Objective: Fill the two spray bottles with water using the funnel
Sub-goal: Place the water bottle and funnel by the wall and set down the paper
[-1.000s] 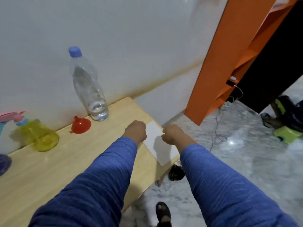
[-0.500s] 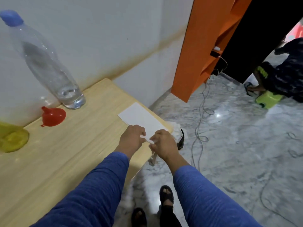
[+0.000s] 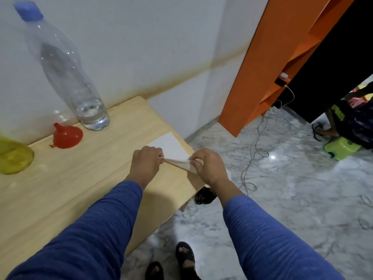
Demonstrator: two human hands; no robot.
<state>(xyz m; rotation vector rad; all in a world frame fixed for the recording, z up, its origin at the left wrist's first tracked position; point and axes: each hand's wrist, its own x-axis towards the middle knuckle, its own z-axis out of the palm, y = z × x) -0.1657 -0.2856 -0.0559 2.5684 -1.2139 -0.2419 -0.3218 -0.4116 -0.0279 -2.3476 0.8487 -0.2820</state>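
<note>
A clear plastic water bottle (image 3: 66, 71) with a blue cap stands by the wall on the wooden table (image 3: 66, 188), with a little water at its bottom. A red funnel (image 3: 67, 136) lies upside down in front of it. At the left edge sits the round yellow body of a spray bottle (image 3: 13, 158); its head is out of frame. My left hand (image 3: 146, 163) and my right hand (image 3: 207, 166) both pinch the near edge of a white sheet of paper (image 3: 171, 146) at the table's right end, lifting that edge off the wood.
A white wall runs behind the table. An orange cabinet (image 3: 268, 63) stands to the right, with cables trailing over the marble floor (image 3: 282, 199). A green stool (image 3: 341, 151) and another person's legs are at far right. My sandalled feet (image 3: 185, 257) are below.
Both hands dropped from fists above the table onto the paper, then pinched and lifted its near edge. The view swung right, so the spray bottles slid mostly out of frame.
</note>
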